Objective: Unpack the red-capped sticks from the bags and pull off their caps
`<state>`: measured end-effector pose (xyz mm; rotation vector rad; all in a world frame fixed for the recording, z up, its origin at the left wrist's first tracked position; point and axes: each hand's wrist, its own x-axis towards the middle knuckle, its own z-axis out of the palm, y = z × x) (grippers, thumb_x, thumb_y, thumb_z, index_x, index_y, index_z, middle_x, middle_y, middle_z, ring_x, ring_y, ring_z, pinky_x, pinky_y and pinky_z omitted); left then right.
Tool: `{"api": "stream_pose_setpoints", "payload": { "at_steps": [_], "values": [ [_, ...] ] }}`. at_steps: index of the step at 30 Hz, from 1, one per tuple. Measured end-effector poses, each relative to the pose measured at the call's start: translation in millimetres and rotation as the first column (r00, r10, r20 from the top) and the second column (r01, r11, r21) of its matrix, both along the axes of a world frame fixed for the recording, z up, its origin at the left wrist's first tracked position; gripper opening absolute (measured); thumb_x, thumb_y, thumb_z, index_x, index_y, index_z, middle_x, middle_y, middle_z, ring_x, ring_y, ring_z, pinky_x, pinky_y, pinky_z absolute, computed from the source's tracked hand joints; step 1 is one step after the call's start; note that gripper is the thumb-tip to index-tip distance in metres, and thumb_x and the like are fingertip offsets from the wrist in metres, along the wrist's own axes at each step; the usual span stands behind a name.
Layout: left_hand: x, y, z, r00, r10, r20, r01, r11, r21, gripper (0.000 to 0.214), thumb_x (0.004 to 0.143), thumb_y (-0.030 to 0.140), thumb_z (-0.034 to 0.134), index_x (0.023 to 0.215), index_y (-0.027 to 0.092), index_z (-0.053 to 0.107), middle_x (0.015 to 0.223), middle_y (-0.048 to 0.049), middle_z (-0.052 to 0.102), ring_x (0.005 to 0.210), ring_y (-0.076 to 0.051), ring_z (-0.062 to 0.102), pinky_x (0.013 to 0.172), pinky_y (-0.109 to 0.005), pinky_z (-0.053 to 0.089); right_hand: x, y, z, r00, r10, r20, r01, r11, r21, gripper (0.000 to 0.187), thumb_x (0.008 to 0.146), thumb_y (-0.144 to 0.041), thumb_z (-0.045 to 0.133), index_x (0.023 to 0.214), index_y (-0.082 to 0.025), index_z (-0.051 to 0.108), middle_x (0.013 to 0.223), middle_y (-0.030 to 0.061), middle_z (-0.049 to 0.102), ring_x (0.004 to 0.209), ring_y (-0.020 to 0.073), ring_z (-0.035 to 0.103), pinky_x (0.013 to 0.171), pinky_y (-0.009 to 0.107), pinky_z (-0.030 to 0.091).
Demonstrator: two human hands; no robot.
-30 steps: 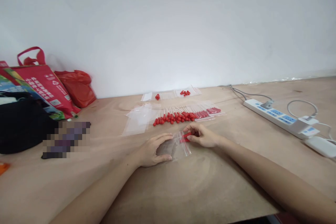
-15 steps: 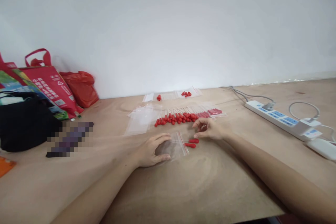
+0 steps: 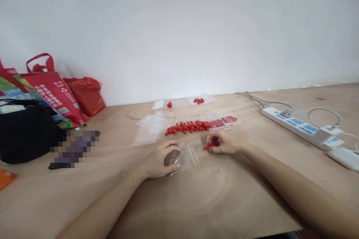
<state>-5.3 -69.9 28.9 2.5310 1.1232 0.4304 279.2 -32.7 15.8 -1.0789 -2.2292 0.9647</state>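
My left hand (image 3: 161, 160) lies curved around the clear zip-lock bag (image 3: 186, 157), thumb and fingertips pressing at its sides so the film bulges between them. The bag's red-striped mouth faces right. My right hand (image 3: 224, 142) is closed on red-tipped sticks (image 3: 209, 146), with the red ends pinched between thumb and fingers. Their thin pale shafts point left, at the bag's mouth; how many sticks are held is hard to see. Just beyond both hands lies a row of loose red-tipped sticks (image 3: 186, 127), heads toward me.
Flat clear bags (image 3: 148, 129) lie left of the row, filled bags (image 3: 230, 119) at its right end. Small red pieces (image 3: 199, 101) rest near the wall. A power strip (image 3: 297, 125) with cables stands right; shopping bags (image 3: 53, 93) and a black bag (image 3: 28, 130) stand left.
My right hand has come down and closed on the red-tipped sticks, whose shafts now show outside the bag's mouth. The bag has shifted slightly left and bulges more under my left hand.
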Motion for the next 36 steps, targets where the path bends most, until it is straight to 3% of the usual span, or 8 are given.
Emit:
{"api": "stream_pose_setpoints", "payload": {
  "at_steps": [8,14,17,19,23,26,31,36],
  "values": [
    [-7.8,10.4,-0.3,0.972,0.231,0.055,-0.223,0.967,-0.122,0.013,0.063,0.020,0.055,0.075,0.018,0.052,0.087,-0.0012,0.055,0.072,-0.014,0.052,0.064,-0.026,0.044,32.7,26.9,2.0,0.901,-0.251,-0.355,0.195,0.963,-0.185,0.025,0.058,-0.033,0.068,0.070,-0.014,0.058,0.065,-0.0003,0.060,0.058,0.0097,0.053,0.056,0.023,0.041],
    [-9.2,10.6,10.1,0.967,0.198,0.163,-0.129,0.924,-0.360,0.010,0.063,0.023,0.057,0.070,0.017,0.054,0.068,0.0021,0.056,0.064,-0.012,0.052,0.060,-0.023,0.041,-0.8,43.1,16.2,0.724,-0.414,-0.551,0.373,0.908,-0.192,0.030,0.058,-0.038,0.069,0.075,-0.014,0.061,0.064,0.0007,0.061,0.056,0.0109,0.054,0.057,0.026,0.045],
    [-17.0,19.1,15.4,0.864,0.411,0.292,-0.305,0.887,-0.347,0.021,0.061,0.033,0.061,0.073,0.017,0.056,0.056,0.0038,0.053,0.052,-0.011,0.050,0.051,-0.022,0.039,-37.3,52.7,21.2,0.728,-0.445,-0.521,0.489,0.870,-0.060,0.024,0.063,-0.035,0.065,0.075,-0.014,0.061,0.067,0.0028,0.062,0.061,0.0131,0.056,0.058,0.026,0.045],
    [-30.6,30.2,15.2,0.689,0.594,0.416,-0.528,0.804,-0.273,0.031,0.058,0.039,0.063,0.079,0.017,0.057,0.050,0.0052,0.050,0.046,-0.010,0.048,0.046,-0.020,0.037,-63.1,58.5,22.3,0.764,-0.434,-0.478,0.558,0.815,0.152,0.018,0.067,-0.030,0.061,0.076,-0.015,0.062,0.071,0.0031,0.062,0.065,0.0139,0.057,0.063,0.027,0.046],
    [-67.5,53.6,4.2,0.484,0.731,0.480,-0.756,0.626,-0.190,0.040,0.057,0.042,0.062,0.086,0.015,0.058,0.050,0.0045,0.049,0.048,-0.012,0.051,0.048,-0.021,0.039,-111.5,65.2,21.3,0.893,-0.417,-0.172,0.442,0.735,0.514,0.016,0.077,-0.017,0.049,0.086,-0.017,0.062,0.088,0.0060,0.060,0.076,0.0136,0.056,0.071,0.025,0.043],
    [-86.8,62.8,-5.1,0.533,0.777,0.336,-0.816,0.577,-0.041,0.036,0.061,0.040,0.060,0.089,0.017,0.060,0.067,-0.0004,0.056,0.059,-0.016,0.055,0.058,-0.026,0.044,-140.9,66.5,19.3,0.873,-0.463,0.153,0.285,0.739,0.611,0.023,0.082,-0.014,0.040,0.091,-0.016,0.061,0.095,0.0088,0.057,0.082,0.0160,0.054,0.071,0.026,0.041],
    [-89.0,64.2,-9.7,0.617,0.772,0.152,-0.770,0.552,0.321,0.036,0.065,0.035,0.058,0.095,0.017,0.061,0.109,-0.0119,0.051,0.106,-0.027,0.047,0.090,-0.037,0.038,-169.1,66.0,10.8,0.847,-0.454,0.277,0.204,0.758,0.619,0.023,0.081,-0.011,0.042,0.087,-0.013,0.064,0.091,0.0128,0.058,0.085,0.0208,0.053,0.071,0.030,0.039],
    [-78.6,62.1,-16.3,0.734,0.672,-0.097,-0.640,0.733,0.230,0.046,0.080,0.042,0.039,0.116,0.017,0.050,0.124,-0.0094,0.048,0.116,-0.023,0.042,0.097,-0.035,0.032,-177.3,58.7,1.9,0.828,-0.451,0.333,0.167,0.765,0.622,0.025,0.083,-0.025,0.045,0.088,-0.011,0.065,0.091,0.0153,0.060,0.090,0.0244,0.051,0.077,0.036,0.035]
  ]
}}
